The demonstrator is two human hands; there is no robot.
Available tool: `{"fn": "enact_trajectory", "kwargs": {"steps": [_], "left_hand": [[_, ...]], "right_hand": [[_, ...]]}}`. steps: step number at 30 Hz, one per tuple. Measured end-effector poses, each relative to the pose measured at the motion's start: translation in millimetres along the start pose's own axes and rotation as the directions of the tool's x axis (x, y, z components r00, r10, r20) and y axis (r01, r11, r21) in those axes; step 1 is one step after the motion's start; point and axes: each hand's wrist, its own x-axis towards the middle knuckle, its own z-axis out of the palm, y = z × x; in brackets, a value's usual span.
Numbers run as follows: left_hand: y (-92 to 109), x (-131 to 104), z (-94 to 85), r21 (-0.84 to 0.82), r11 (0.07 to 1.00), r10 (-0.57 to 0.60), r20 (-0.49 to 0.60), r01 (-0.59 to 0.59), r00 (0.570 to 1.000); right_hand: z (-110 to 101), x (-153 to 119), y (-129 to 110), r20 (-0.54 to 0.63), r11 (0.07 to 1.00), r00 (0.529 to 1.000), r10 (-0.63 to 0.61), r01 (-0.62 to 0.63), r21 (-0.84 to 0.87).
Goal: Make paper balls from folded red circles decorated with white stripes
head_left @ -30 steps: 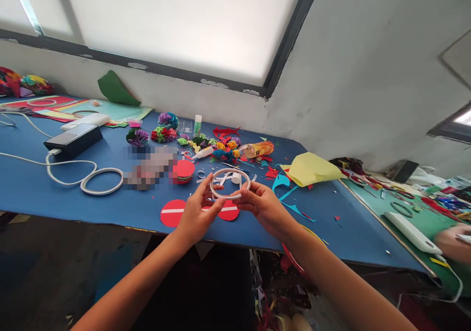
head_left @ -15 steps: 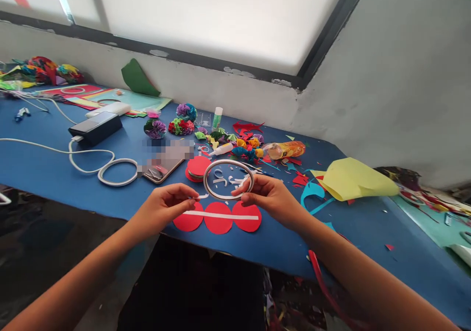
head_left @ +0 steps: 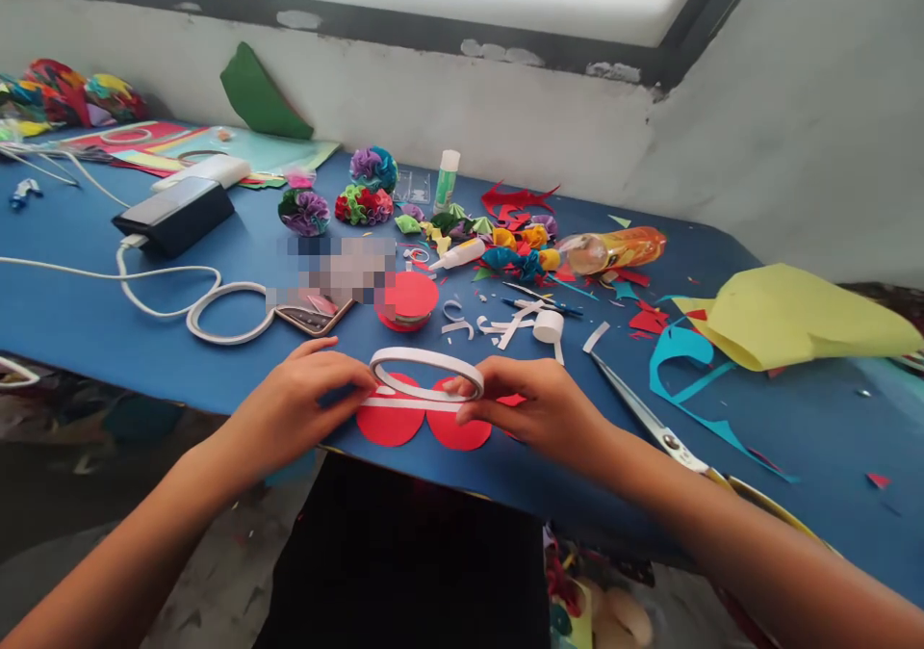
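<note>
Pinched between the thumb and fingers of my right hand is a thin white tape roll, tilted above the row of red paper circles. A white strip runs across those circles. My left hand is at the row's left end with thumb and fingers together on a short white tape end by the roll. Part of the rightmost circle is hidden by my right hand. Behind the roll lies a stack of red circles.
Scissors lie beside my right forearm. Farther back are a phone, a glue stick, a glue bottle, a plastic bottle, paper flowers and yellow paper. A black box with cables stands left.
The tape roll has come down and tilted flatter, closer to the red circles. My left hand has moved to the row's left end. The view has shifted, and the scissors now show.
</note>
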Motion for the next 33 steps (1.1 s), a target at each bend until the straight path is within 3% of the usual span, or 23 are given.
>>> {"fn": "enact_trajectory", "kwargs": {"steps": [7, 12, 21, 29, 33], "left_hand": [[-3.7, 1.3, 4.9, 0.011, 1.0, -0.016, -0.06, 0.017, 0.998], [-1.6, 4.3, 5.5, 0.035, 0.998, -0.059, 0.034, 0.058, 0.998], [-0.8, 0.2, 8.6, -0.032, 0.988, -0.153, -0.005, 0.152, 0.988], [-1.8, -3.4, 6.3, -0.405, 0.896, -0.24, -0.095, 0.183, 0.966], [-1.2, -3.5, 5.1, -0.412, 0.889, -0.259, -0.093, 0.199, 0.961]], "right_hand": [[3.1, 1.9, 2.5, -0.035, 1.0, 0.999, -0.023, 0.023, 0.007], [6.1, 1.1, 1.9, -0.075, 0.999, 0.997, -0.032, 0.033, 0.003], [14.6, 7.1, -5.1, -0.126, 0.994, 0.991, -0.049, 0.06, 0.088], [31.2, 19.6, -6.3, -0.054, 0.978, 0.998, -0.022, 0.033, 0.207], [24.7, 17.0, -6.8, -0.095, 0.988, 0.995, -0.014, 0.029, 0.154]]}}
